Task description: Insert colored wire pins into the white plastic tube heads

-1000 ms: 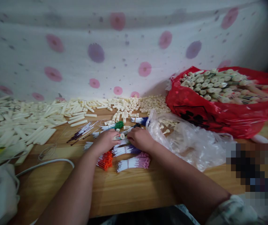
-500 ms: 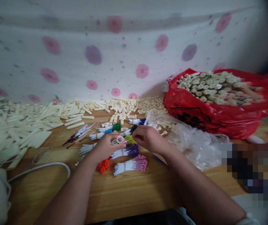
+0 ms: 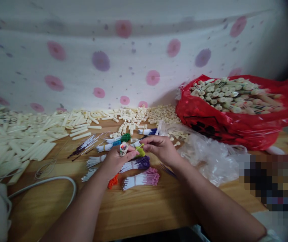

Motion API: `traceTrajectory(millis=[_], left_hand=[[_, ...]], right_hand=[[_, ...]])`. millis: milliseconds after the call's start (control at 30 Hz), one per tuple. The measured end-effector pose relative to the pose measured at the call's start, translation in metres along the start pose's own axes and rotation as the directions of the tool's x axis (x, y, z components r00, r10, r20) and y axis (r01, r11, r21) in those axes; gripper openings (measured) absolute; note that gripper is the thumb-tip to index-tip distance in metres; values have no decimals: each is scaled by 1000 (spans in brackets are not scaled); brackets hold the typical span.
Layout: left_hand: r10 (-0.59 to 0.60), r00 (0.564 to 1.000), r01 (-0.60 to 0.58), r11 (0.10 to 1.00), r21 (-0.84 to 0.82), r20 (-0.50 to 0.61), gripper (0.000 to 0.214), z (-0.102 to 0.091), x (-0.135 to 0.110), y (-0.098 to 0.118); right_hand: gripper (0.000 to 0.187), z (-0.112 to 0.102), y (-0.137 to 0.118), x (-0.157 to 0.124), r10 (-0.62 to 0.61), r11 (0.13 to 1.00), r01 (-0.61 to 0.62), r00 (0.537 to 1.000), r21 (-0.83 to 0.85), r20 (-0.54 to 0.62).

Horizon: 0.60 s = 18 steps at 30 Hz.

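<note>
Gripping a cream slotted barrel [image 3: 123,153] near the frame's centre, coloured tips [image 3: 123,147] inside it, our left hand [image 3: 115,158] curls around its side; just to the right, our right hand [image 3: 162,149] pinches a yellow-green stick [image 3: 141,146]. Bundled sticks [image 3: 141,178] lie about on the wooden table [image 3: 149,210]. At right, a red bag [image 3: 249,122] holds cream tubes [image 3: 224,94]; a flowered sheet [image 3: 126,60] hangs behind.

Dim light is leaving the upper right corner black; clear plastic [image 3: 209,163] is glinting, soft shadow is crossing the worktop [image 3: 138,210], pixelation is masking the lower right.
</note>
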State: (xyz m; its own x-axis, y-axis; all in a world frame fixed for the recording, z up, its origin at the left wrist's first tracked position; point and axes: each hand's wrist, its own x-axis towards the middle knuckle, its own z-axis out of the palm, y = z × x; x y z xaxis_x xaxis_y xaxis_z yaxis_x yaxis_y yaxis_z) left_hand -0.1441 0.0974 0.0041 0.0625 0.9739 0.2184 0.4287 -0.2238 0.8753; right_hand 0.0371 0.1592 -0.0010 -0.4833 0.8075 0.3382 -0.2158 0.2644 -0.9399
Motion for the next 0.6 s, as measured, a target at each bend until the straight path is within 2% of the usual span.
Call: traceTrajectory(millis=[133, 233, 333, 400, 500, 567, 600], left_hand=[[78, 997, -79, 997, 26, 27, 21, 1, 0, 1], [117, 991, -121, 990, 77, 59, 21, 1, 0, 1], [140, 988, -147, 981, 130, 67, 25, 2, 0, 1], [181, 983, -185, 971, 153, 39, 25, 3, 1, 2], [304, 947, -282, 943, 179, -107, 16, 3, 1, 0], [386, 894, -342, 915, 212, -225, 13, 2, 0, -2], [415, 869, -361, 904, 228, -270, 15, 2, 0, -3]], right_hand=[[17, 1, -4, -2, 45, 986, -54, 997, 155, 59], [17, 2, -3, -2, 8, 982, -27, 995, 186, 101], [17, 4, -4, -3, -67, 994, 59, 993, 88, 100], [15, 3, -9, -5, -157, 984, 163, 983, -71, 94], [7, -2, -26, -11, -359, 869, 366, 930, -334, 85], [1, -6, -42, -19, -511, 791, 475, 859, -386, 9], [5, -7, -49, -24, -575, 770, 515, 816, -377, -59]])
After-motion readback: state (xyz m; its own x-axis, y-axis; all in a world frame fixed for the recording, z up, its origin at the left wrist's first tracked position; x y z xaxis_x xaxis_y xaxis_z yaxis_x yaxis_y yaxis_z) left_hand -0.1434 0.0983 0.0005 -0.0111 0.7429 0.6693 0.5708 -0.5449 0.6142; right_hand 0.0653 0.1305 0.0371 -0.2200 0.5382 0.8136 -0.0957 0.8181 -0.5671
